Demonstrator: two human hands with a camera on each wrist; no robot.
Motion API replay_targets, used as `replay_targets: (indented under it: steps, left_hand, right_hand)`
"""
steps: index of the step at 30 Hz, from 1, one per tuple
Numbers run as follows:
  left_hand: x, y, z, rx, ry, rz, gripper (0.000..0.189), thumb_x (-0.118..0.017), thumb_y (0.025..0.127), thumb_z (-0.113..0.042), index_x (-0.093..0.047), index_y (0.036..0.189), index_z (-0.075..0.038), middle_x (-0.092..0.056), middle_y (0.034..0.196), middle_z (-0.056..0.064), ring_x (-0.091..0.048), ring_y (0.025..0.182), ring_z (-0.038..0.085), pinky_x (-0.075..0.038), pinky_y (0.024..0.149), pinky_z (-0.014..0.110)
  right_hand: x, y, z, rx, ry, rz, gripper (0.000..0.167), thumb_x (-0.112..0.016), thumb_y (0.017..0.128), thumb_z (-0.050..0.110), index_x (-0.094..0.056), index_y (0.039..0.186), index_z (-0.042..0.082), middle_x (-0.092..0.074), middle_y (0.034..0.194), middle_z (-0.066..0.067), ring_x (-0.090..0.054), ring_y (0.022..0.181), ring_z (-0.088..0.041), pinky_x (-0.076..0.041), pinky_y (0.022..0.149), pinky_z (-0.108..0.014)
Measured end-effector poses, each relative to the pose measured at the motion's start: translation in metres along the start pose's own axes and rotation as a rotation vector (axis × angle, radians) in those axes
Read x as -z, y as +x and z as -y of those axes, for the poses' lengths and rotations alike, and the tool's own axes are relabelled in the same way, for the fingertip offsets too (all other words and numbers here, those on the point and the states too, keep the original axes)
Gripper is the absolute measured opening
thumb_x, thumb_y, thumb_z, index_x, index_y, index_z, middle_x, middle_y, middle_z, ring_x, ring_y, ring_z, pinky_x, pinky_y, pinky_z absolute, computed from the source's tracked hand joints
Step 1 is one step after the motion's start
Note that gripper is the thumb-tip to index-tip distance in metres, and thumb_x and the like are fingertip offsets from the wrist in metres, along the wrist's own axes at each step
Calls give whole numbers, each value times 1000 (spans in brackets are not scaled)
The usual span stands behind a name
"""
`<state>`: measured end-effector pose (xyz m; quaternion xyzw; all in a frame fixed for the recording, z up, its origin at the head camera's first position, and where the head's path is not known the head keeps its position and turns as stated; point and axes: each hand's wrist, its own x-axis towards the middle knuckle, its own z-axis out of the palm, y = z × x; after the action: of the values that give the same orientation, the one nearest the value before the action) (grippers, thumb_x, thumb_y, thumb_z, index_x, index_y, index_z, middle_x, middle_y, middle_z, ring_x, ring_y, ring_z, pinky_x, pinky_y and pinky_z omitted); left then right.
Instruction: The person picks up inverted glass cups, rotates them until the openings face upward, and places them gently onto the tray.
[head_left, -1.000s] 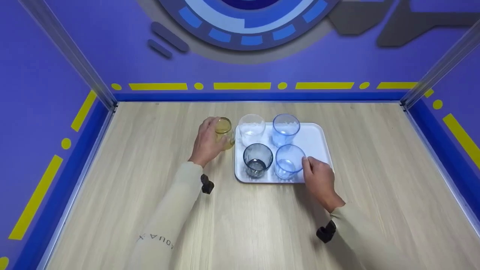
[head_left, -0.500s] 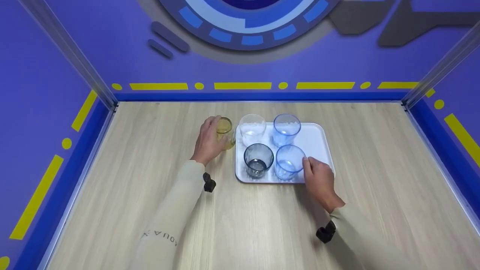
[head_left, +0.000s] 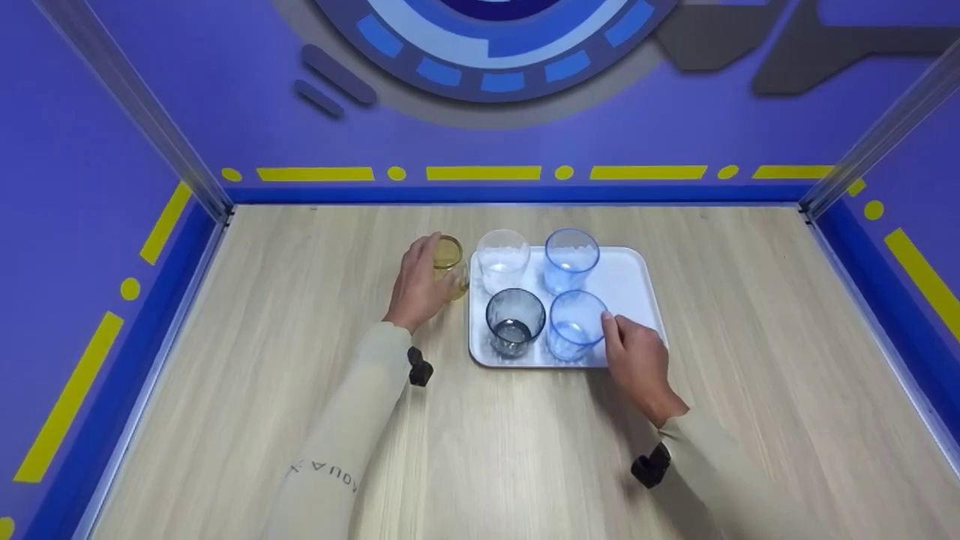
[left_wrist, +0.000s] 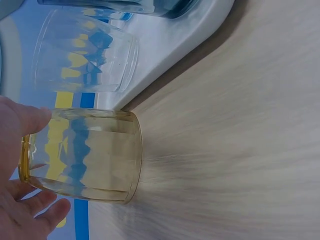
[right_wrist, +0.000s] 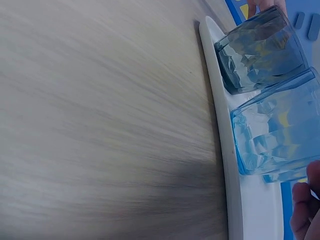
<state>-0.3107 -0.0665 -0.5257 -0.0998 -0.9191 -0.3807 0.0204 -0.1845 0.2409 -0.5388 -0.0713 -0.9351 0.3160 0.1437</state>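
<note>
Glasses: four on tray (head_left: 634, 281), apparently; one yellow glass (head_left: 448, 264) beside.

A pale wood-grain table (head_left: 300, 360) fills the floor of the purple booth. A white tray (head_left: 630, 281) with rounded corners lies flat on it, a little right of centre and toward the far side. Just left of the tray's far left corner a yellow glass (head_left: 448, 262) stands upright on the bare wood (close to the tray's rim, whether touching cannot be told). The two sleeved forearms come in over the near half of the table, one on each side of the tray.
</note>
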Motion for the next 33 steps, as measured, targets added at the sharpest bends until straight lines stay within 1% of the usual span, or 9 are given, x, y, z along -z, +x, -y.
replay_targets:
  steps: [5,9,12,17,24,29,33]
  left_hand:
    - [0,1,-1,-3,11,2,65,-59,95,-26,-29,151,-14,-31,154,12,-30,143,28,-31,116,44]
    - [-1,0,-1,11,15,11,64,-58,96,-25,-28,152,-16,-30,154,11,-29,144,27,-30,117,44]
    - [-1,0,-1,8,24,5,64,-58,96,-24,-28,152,-16,-30,154,12,-30,143,28,-30,117,44]
    - [-1,-1,0,-17,42,-11,63,-58,96,-22,-28,151,-14,-31,153,13,-31,142,29,-31,117,44]
    - [0,-2,-1,-12,41,-21,64,-59,95,-22,-29,151,-12,-31,153,14,-30,143,30,-29,117,44]
    - [1,-3,0,-24,40,-26,64,-60,95,-22,-29,151,-11,-31,153,15,-30,143,30,-30,117,45]
    - [1,-4,-1,1,49,-7,65,-59,96,-22,-27,152,-14,-29,154,13,-29,144,29,-29,118,44]
  right_hand:
    - [1,-1,0,1,-7,-8,48,-42,102,37,-42,61,13,-31,58,4,-32,54,-15,-24,51,-29]
    - [3,-2,1,7,-11,-26,47,-44,102,35,-42,60,13,-30,58,4,-31,53,-14,-23,50,-29]
    - [5,-1,0,11,-11,-35,47,-44,102,34,-42,60,13,-30,58,4,-30,53,-14,-23,50,-29]
    - [7,-1,-1,7,-6,-48,47,-45,101,34,-42,59,13,-30,57,4,-29,53,-13,-22,50,-28]
    - [10,-1,-5,9,-7,-69,47,-46,101,33,-40,58,13,-30,57,5,-27,52,-12,-20,49,-28]
    - [12,-1,-4,14,-8,-82,47,-46,101,33,-40,59,14,-30,57,5,-28,52,-13,-21,49,-28]
    - [13,0,-5,27,0,-96,47,-47,101,31,-40,58,14,-29,57,5,-28,52,-12,-20,49,-28]
